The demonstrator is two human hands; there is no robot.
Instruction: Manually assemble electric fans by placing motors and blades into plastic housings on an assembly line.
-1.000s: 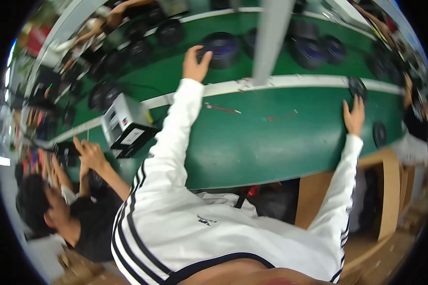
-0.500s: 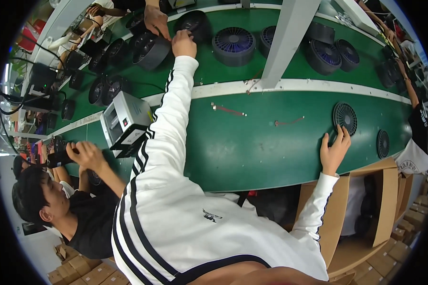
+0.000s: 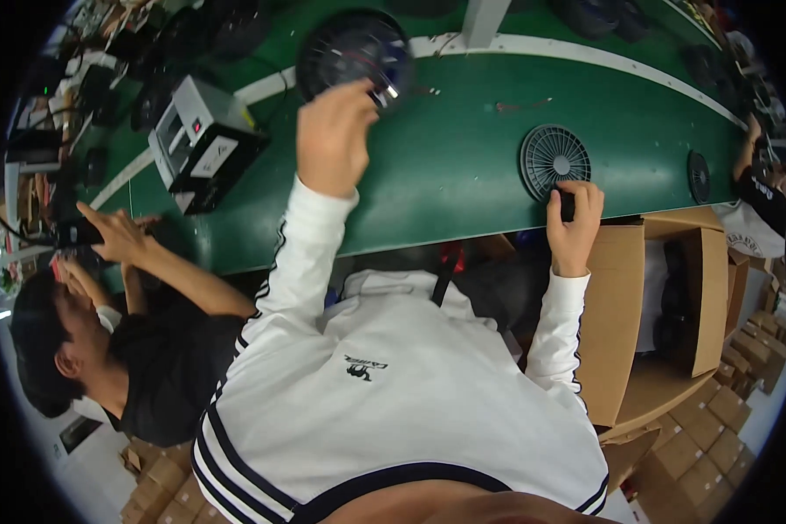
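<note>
My left hand [image 3: 334,140] is closed on the near rim of a round black fan housing [image 3: 345,54], holding it over the green bench near the white rail. Motion blurs the housing, and its dark inside faces up. My right hand [image 3: 575,223] has thumb and fingers curled together at the near edge of a round dark grey fan grille [image 3: 555,157], tilted by the bench's front edge. A dark patch shows between thumb and fingers; what it is I cannot tell.
On the bench [image 3: 445,201] lie a thin red wire [image 3: 524,106] and another grille [image 3: 699,177] at the right. A grey-black boxed device [image 3: 205,144] stands left. An open carton [image 3: 616,323] is below right. A person in black [image 3: 175,367] works at my left.
My left hand has drawn back from the far side of the bench, bringing the fan housing nearer. My right hand has moved left with the grille, toward the front edge. The view has shifted.
</note>
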